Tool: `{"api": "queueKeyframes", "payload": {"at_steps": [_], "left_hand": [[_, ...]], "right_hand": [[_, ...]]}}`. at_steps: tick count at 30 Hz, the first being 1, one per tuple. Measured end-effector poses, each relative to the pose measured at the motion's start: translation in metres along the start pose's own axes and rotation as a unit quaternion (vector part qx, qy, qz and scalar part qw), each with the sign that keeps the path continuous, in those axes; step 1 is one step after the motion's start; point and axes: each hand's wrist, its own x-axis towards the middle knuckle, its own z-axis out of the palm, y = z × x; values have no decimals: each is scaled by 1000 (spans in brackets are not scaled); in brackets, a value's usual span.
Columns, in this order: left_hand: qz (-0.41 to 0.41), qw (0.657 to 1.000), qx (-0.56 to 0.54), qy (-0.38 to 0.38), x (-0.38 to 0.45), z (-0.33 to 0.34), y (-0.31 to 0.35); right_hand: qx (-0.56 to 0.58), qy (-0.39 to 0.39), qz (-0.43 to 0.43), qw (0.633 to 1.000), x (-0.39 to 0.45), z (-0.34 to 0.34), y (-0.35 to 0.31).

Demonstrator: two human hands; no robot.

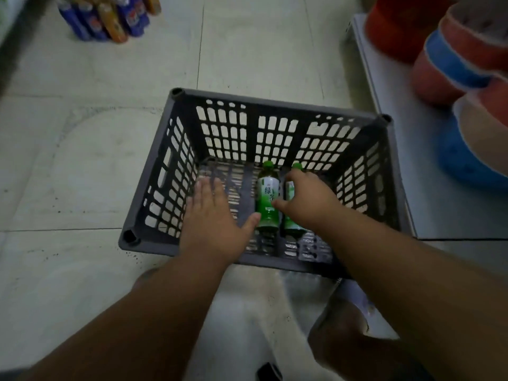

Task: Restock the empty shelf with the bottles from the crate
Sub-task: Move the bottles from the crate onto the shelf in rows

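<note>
Pale, off-white tiled floor (90, 160) with thin dark grout lines, scattered small dark specks and a faint curved scuff mark at left. Dim, flat indoor light. A cluster of blue and orange shrink-wrapped bottles (110, 17) standing on the tiles, top left. A low white shelf base (428, 174) along the right edge, bearing stacked red, blue and beige plastic basins (461, 64).

Pretty dim and murky overall, corners warp fisheye-style, basins (464, 59) at 2 o'clock smeared with blur.
</note>
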Motion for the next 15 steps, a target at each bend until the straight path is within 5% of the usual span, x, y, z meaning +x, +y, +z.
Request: {"api": "queueKeyframes", "payload": {"at_steps": [9,15], "left_hand": [[-11,1000,-7,3,13,10,-2],[-5,999,-24,23,13,16,-3]], "right_hand": [[61,-61,73,994,86,60,2],[119,-99,209,966,153,98,-2]]}}
